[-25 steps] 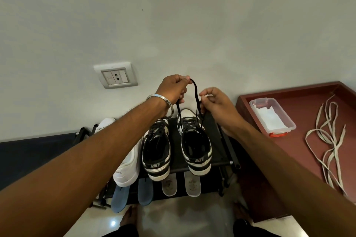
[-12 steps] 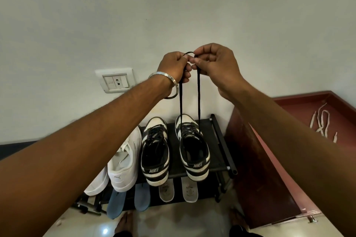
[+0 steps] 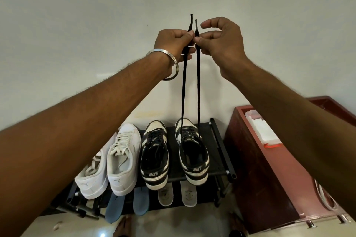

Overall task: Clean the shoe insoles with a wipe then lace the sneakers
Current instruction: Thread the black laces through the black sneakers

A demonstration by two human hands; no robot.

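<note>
Two black-and-white sneakers stand on the top shelf of a black shoe rack (image 3: pixel 221 148). From the right sneaker (image 3: pixel 193 157) both ends of a black lace (image 3: pixel 183 90) run straight up, taut, to my hands held high in front of the wall. My left hand (image 3: pixel 173 45) pinches the left strand and my right hand (image 3: pixel 219 38) pinches the right strand, fingertips nearly touching, both lace tips sticking up above them. The left sneaker (image 3: pixel 155 155) is laced and stands beside it. Two white insoles (image 3: pixel 176 195) and two blue insoles (image 3: pixel 127 205) lie on the lower shelf.
Two white sneakers (image 3: pixel 113 161) stand at the rack's left. A dark red cabinet (image 3: pixel 256 171) stands to the right, carrying a clear plastic box (image 3: pixel 264 132) with white wipes and pale laces (image 3: pixel 325 198) partly hidden by my right arm. My feet show at the bottom edge.
Both hands have risen well above the shoe, drawing the lace out long and taut. The lace tips now stick up above my fingers, where before a loop passed between them.
</note>
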